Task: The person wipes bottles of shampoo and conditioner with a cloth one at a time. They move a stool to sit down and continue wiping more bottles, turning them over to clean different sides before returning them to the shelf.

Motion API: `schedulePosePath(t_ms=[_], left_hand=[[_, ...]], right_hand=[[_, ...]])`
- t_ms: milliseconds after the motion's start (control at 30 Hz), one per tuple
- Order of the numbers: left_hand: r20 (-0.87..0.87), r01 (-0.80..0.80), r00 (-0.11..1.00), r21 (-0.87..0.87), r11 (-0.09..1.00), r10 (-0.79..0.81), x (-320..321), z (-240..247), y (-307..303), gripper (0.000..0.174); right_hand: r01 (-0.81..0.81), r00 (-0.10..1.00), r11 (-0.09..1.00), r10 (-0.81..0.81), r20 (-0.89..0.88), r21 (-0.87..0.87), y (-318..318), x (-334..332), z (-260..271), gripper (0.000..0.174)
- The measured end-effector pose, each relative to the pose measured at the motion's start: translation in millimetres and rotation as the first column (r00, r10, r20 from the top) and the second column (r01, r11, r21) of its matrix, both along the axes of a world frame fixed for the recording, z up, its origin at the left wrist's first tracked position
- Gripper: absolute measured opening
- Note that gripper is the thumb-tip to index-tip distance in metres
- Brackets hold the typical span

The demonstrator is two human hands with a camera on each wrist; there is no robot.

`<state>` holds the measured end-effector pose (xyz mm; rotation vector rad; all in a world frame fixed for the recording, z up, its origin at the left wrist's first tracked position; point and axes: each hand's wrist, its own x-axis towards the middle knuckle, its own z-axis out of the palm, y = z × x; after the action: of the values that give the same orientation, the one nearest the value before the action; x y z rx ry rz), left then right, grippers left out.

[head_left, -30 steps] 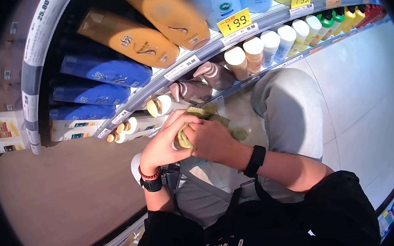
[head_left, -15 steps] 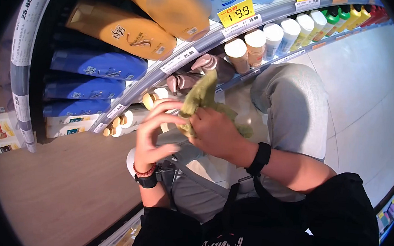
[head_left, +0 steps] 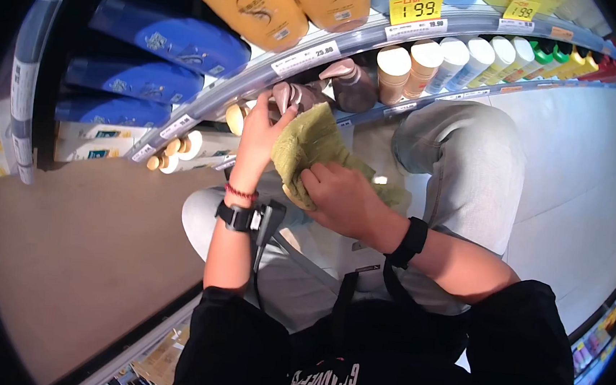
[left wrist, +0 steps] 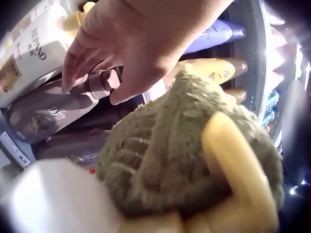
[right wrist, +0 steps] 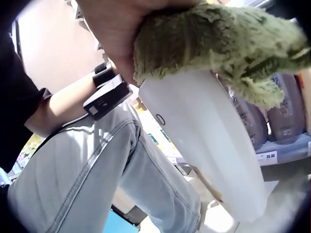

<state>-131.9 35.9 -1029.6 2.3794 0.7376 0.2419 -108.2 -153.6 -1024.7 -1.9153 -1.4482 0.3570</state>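
My left hand (head_left: 256,139) reaches to the shelf, and in the left wrist view its thumb and fingers close round the neck of a mauve pump bottle (left wrist: 51,109). My right hand (head_left: 347,201) holds a fuzzy green cloth (head_left: 312,142), bunched at the fingers and fanned out toward the shelf. Beneath the cloth, the right wrist view shows a white bottle (right wrist: 204,141) slanting down over my lap. A blurred yellow pump nozzle (left wrist: 238,170) stands in front of the cloth in the left wrist view. The cloth hides how the right fingers meet the white bottle.
A second mauve pump bottle (head_left: 353,84) stands beside the first. White bottles (left wrist: 36,46) with yellow pumps line the lower shelf to the left. Above, the shelf edge (head_left: 304,58) with price tags curves across, carrying blue bottles (head_left: 168,37) and orange bottles (head_left: 243,3). My knees are bent close below.
My left hand has left the cloth and moved forward to the mauve pump bottle. The right hand keeps hold of the cloth, now spread wider. The head view has shifted, with the shelf lying differently.
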Motion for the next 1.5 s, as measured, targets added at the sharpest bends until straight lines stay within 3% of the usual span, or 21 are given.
schedulePosePath(t_ms=[133,267,300,400,600,700,800,1033,1233,1433,1500], left_hand=[[-0.157,-0.058,0.986,-0.067,0.996,0.047,13.0,-6.2,13.0,0.050],[-0.084,-0.015,0.996,0.168,0.986,0.029,20.0,-15.0,9.1,0.050],[-0.002,-0.015,1.000,0.137,0.990,0.015,22.0,-16.5,8.0,0.048],[-0.086,-0.043,0.995,0.136,0.990,0.055,29.2,-20.2,8.9,0.046],[-0.065,-0.058,0.996,0.041,0.998,0.060,32.2,-18.6,4.1,0.045],[-0.038,-0.090,0.995,-0.011,0.996,0.089,32.8,-24.5,4.8,0.046],[-0.012,-0.122,0.993,-0.028,0.992,0.121,34.4,-27.4,4.4,0.043],[0.057,-0.131,0.989,-0.054,0.990,0.134,35.3,-24.9,-1.5,0.045],[-0.061,-0.094,0.995,-0.310,0.946,0.079,34.0,-19.8,7.6,0.055],[-0.007,-0.080,0.997,-0.030,0.996,0.080,11.9,-26.5,18.3,0.059],[0.033,-0.050,0.998,-0.075,0.996,0.052,-2.4,-12.7,17.8,0.052]], right_hand=[[-0.081,0.997,0.997,0.081,-0.019,-0.001,-4.0,-11.7,-5.3,0.030],[-0.152,0.984,0.987,0.146,-0.105,-0.053,-7.7,-18.9,-5.9,0.035],[-0.166,0.980,0.984,0.157,-0.125,-0.066,-8.4,-19.9,-6.0,0.037],[-0.169,0.980,0.982,0.159,-0.117,-0.083,-7.3,-23.0,-6.9,0.037],[-0.151,0.987,0.984,0.144,-0.068,-0.099,-2.6,-21.1,-9.6,0.039],[-0.121,0.992,0.990,0.123,0.030,-0.068,0.2,-19.0,-10.8,0.030],[-0.124,0.992,0.985,0.120,-0.036,-0.118,0.9,-16.1,-8.4,0.039],[-0.132,0.991,0.984,0.129,-0.031,-0.120,0.5,-14.3,-9.1,0.039],[-0.147,0.989,0.983,0.145,-0.034,-0.114,0.5,-15.6,-10.6,0.039],[-0.169,0.986,0.982,0.170,0.005,-0.081,3.1,-17.6,-12.9,0.038],[-0.177,0.983,0.982,0.179,0.031,-0.068,3.8,-17.4,-11.1,0.039]])
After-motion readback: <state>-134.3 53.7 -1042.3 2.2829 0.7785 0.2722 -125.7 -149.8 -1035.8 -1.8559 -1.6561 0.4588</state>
